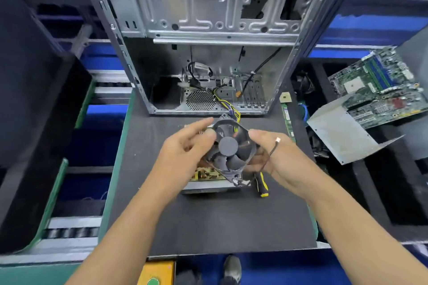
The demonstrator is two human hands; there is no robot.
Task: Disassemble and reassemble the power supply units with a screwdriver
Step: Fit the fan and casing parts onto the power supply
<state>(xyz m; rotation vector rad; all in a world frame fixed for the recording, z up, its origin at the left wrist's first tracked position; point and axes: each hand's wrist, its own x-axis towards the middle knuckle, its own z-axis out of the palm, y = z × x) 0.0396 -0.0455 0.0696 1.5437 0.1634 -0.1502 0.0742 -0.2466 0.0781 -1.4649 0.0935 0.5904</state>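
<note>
Two hands held the fan (228, 147) above the open supply (209, 177) on the surface (208, 222): left hand (185, 146) pinched its rim, right hand (271, 155) cradled it with the lead (273, 146). Screwdriver (261, 184) lay beside. Risks, as judged: a snagged lead could tear its connector; a slipped fan could strike the board.

— Where can your hands pass?
— Over the bare near stretch of the black mat (208, 222). Ahead, the open computer case (208, 37) blocks you — the screwdriver (261, 184) lies beside the power supply (208, 180).
</note>
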